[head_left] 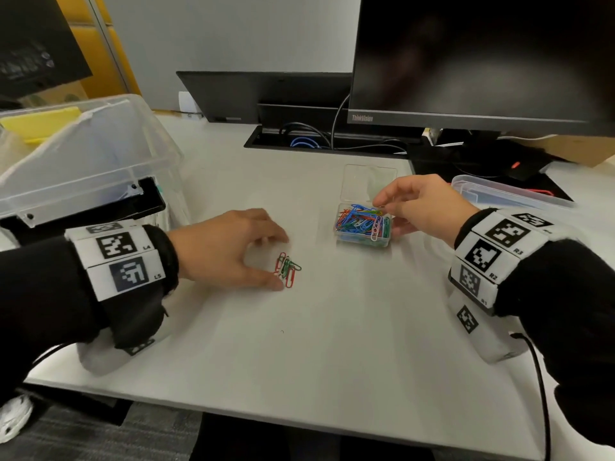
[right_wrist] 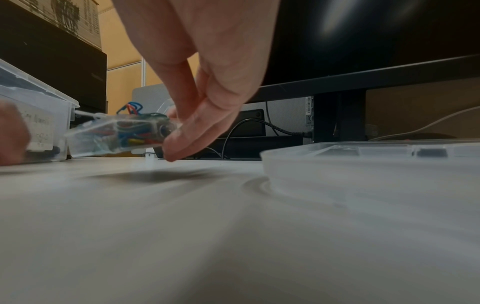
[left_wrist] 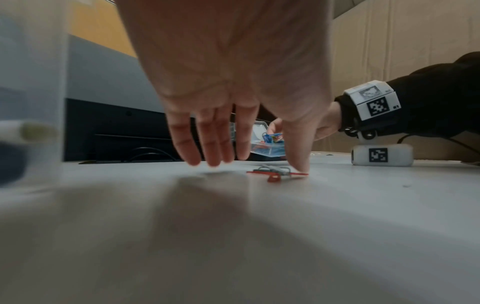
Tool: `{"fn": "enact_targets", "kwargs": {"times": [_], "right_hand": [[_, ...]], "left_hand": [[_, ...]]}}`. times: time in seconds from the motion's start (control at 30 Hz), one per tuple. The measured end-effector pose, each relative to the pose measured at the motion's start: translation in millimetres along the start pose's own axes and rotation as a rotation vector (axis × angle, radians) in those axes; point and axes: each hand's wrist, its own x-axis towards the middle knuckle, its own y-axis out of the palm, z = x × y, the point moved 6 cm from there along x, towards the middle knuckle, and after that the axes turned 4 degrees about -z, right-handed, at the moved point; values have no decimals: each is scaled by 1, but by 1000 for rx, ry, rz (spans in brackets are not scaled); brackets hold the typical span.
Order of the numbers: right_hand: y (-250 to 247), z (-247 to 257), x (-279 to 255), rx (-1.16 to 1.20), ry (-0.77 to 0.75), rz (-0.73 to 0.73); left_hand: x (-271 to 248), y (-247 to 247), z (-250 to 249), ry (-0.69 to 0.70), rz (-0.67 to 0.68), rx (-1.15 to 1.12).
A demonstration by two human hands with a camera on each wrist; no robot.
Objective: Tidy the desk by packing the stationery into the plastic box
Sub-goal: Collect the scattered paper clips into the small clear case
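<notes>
At frame centre we see a small clear plastic box (head_left: 362, 227) of coloured paper clips on the white table (head_left: 332, 344), gripped by our right hand (head_left: 422, 207). Left of it, our left hand (head_left: 229, 249) spreads relaxed fingers (left_wrist: 213, 139) over loose red and green paper clips (head_left: 288, 269).

White desk (head_left: 332, 344); grey wall (head_left: 233, 31); monitor (head_left: 482, 54)

Small clear clip box (head_left: 362, 236) brimming with coloured clips, lid open, lying between right fingers (head_left: 387, 198), loose paperclips (head_left: 287, 268) lying flat between left fingertips (head_left: 278, 237)
</notes>
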Motion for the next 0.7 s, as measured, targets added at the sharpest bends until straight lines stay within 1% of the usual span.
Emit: {"fn": "enact_targets", "kwargs": {"times": [0.03, 0.1, 0.23, 0.47, 0.53, 0.63, 0.7], "right_hand": [[0, 0, 0, 1, -1, -1], [0, 1, -2, 1, 3, -2], [0, 1, -3, -12, 7, 0], [0, 2, -3, -8, 8, 1], [0, 2, -3, -9, 10, -4], [1, 2, -3, -4, 12, 1], [0, 2, -3, -2, 11, 2]], "left_hand": [[-2, 2, 4, -47, 25, 1], [-3, 4, 7, -88, 58, -45], [5, 3, -2, -97, 45, -127], [10, 3, -7, -115, 30, -148], [6, 2, -1, -153, 6, -136], [9, -1, 7, -223, -79, -74], [17, -2, 1, -216, -102, -56]]}}
